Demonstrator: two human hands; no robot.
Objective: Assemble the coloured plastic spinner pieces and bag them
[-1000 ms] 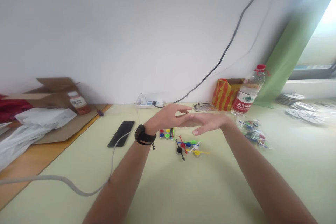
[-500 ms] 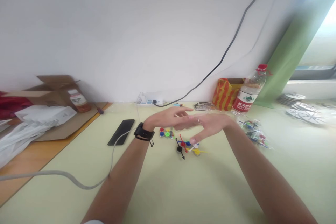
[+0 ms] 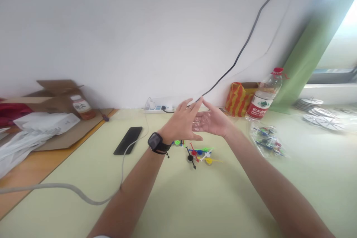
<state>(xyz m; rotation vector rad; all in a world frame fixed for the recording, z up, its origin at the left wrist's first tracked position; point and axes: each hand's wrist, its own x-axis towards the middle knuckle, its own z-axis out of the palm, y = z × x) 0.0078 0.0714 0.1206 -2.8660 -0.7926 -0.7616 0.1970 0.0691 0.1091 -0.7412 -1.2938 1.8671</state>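
My left hand [image 3: 181, 122], with a black watch [image 3: 155, 141] at its wrist, is raised above the table with its fingers apart. Close against it on the right, my right hand [image 3: 213, 119] shows its palm, fingers stretched out. A bit of shiny clear film [image 3: 205, 121] seems to lie between the hands; what touches it is hard to tell. Below them on the table is a cluster of coloured pointers on round bases, among them a black pointer [image 3: 190, 158] and a yellow one [image 3: 209, 161]. A green round piece [image 3: 177, 142] shows partly beneath my left hand.
A black phone [image 3: 128, 140] lies left, crossed by a pale cable [image 3: 122, 171]. A power strip [image 3: 153, 109] sits by the wall. Right are a large water bottle [image 3: 262, 98], a striped bag [image 3: 238, 98] and clear bags of parts [image 3: 269, 141]. Cardboard [image 3: 67, 137] lies far left.
Both hands have turned upward, fingertips now higher. My right hand has moved back from above the pointers and shows its palm; my left hand now covers more of the small round pieces.
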